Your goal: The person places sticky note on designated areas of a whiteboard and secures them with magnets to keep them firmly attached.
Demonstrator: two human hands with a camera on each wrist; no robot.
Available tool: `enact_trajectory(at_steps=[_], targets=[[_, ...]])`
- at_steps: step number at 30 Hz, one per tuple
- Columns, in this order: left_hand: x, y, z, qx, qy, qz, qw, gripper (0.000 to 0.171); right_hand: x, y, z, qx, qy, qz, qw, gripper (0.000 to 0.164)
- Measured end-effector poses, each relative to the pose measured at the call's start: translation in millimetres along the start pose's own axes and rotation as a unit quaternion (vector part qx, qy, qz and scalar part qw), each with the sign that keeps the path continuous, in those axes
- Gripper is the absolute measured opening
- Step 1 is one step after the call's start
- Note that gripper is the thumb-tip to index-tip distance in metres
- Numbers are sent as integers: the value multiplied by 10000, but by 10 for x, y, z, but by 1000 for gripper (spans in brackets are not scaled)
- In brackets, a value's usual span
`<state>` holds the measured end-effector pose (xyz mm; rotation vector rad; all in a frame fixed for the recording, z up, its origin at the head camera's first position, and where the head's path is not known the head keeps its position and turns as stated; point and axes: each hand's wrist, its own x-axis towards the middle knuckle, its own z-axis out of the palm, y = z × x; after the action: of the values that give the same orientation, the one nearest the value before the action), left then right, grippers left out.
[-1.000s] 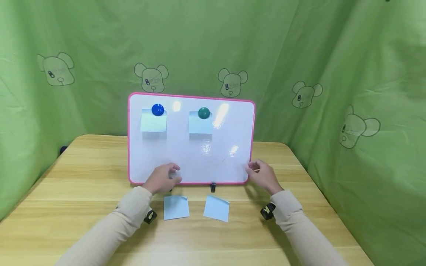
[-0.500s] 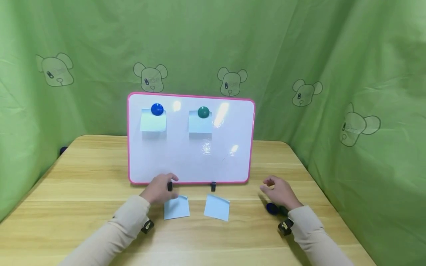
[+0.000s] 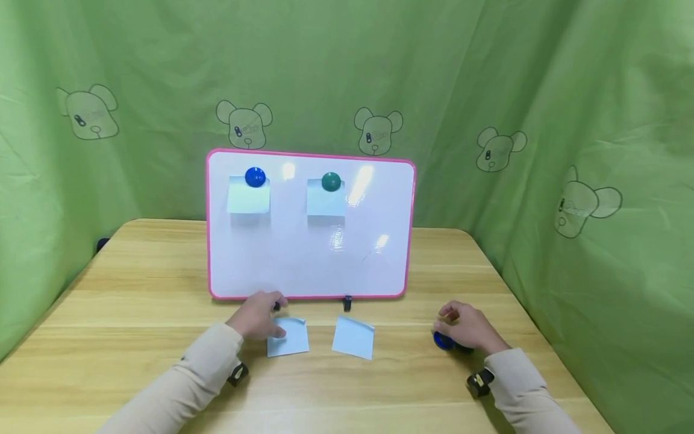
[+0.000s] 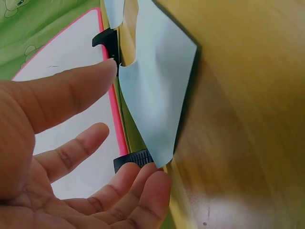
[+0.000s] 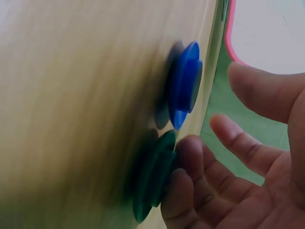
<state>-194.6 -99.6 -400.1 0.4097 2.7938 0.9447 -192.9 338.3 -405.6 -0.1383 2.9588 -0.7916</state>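
Note:
My left hand (image 3: 259, 316) hovers at the left blue sticky note (image 3: 293, 340), its fingers spread and nothing held. In the left wrist view the note's sheet (image 4: 159, 81) lies past the thumb, and I cannot tell whether the fingertips touch it. A second sticky note (image 3: 353, 337) lies to its right. Over on the right, my right hand (image 3: 468, 327) is just above a blue round magnet (image 3: 443, 342) and a green magnet (image 5: 155, 179). Its fingers are loosely bent with a gap to the thumb. Both magnets lie with their backs up.
Behind the notes stands a pink-framed whiteboard (image 3: 309, 259) on black feet (image 3: 347, 303). On it a blue magnet (image 3: 255, 177) and a green magnet (image 3: 331, 181) each hold a sticky note. A green curtain (image 3: 314, 54) surrounds the wooden table (image 3: 347, 398).
My right hand has moved from the whiteboard's lower right corner, right and toward me, to the loose magnets. My left hand has come down slightly from the board's bottom edge to the left note.

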Motion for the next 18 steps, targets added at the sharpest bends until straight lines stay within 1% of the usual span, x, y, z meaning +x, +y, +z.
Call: enact_trajectory(at_steps=[4,8,12,18], targets=[[2,-3,25,-103,-63,-46,9999,50,-3,16,-2,-27,-189,-53,9998,34],[-12,7,32,-121,-84,-117,9998,48,2,27,-4,-50,-286,-166,9994,34],[-38,21,42,-140,-86,-234,9996,42,0,22,-5,-1,-394,-131,9991,34],[-45,12,68,-130,-153,-240,9995,39,-8,-4,-8,84,-480,-162,9987,34]])
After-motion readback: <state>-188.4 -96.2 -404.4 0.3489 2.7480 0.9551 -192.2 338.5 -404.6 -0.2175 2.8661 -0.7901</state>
